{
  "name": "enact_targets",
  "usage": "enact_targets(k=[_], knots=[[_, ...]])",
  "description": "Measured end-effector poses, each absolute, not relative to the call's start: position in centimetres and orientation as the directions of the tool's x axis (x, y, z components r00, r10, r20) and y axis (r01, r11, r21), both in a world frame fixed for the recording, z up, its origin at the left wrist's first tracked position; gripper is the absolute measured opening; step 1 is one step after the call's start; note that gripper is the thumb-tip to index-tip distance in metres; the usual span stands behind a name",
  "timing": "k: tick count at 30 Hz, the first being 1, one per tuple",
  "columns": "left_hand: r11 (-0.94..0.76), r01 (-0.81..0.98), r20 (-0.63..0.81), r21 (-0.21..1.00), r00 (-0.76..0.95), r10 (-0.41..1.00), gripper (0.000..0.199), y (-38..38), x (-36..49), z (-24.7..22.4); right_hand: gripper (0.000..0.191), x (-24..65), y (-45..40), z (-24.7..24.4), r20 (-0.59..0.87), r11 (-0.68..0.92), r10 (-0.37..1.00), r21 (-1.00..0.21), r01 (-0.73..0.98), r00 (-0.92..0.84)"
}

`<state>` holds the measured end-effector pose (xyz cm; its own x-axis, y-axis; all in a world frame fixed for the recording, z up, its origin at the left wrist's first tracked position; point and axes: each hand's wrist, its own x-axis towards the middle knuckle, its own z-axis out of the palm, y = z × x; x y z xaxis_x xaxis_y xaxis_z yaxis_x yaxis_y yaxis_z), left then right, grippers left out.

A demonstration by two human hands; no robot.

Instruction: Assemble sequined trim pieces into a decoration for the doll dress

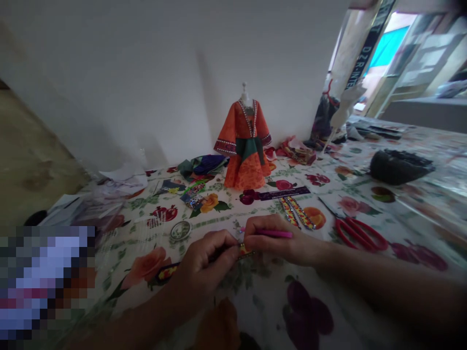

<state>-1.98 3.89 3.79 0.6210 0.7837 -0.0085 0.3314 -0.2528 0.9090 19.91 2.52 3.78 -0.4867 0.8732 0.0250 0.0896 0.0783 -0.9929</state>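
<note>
My left hand (209, 257) is closed on a narrow patterned ribbon (167, 272), yellow and red with a dark border, which shows on both sides of the fingers near the tabletop. In my right hand (272, 240) is a slim pink pen-like tool (275, 234), its tip end pointing left and partly covered by my fingers. The two hands almost meet over the ribbon's end. Beyond them stands a small orange dress (245, 165) with a green panel on a miniature mannequin. Two matching yellow-red strips (297, 214) and a dark purple trim (284, 193) lie between the dress and my right hand.
Red-handled scissors (359, 233) lie to the right. A small round container (180, 230) and glittery trim pieces (195, 197) are on the left. Fabric scraps (206, 165) lie by the wall, a black bundle (399, 166) at far right. Floral cloth (262, 311) covers the table.
</note>
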Motion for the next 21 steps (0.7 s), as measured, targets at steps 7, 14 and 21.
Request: enact_targets(k=[7, 14, 21], knots=[[-0.325, 0.380, 0.020, 0.866, 0.623, 0.782, 0.021, 3.74, -1.88, 3.63, 0.026, 19.57, 2.37, 3.39, 0.090, 0.156, 0.866, -0.983, 0.095, -0.492], [-0.239, 0.335, -0.021, 0.911, 0.619, 0.785, 0.031, 3.78, -2.14, 3.62, 0.026, 19.89, 2.56, 3.57, 0.060, 0.114, 0.875, -0.990, 0.082, -0.481], [-0.309, 0.379, 0.010, 0.872, 0.618, 0.786, 0.026, 3.50, -2.07, 3.86, 0.027, 19.69, 2.34, 3.50, 0.057, 0.111, 0.857, -0.991, 0.076, -0.512]])
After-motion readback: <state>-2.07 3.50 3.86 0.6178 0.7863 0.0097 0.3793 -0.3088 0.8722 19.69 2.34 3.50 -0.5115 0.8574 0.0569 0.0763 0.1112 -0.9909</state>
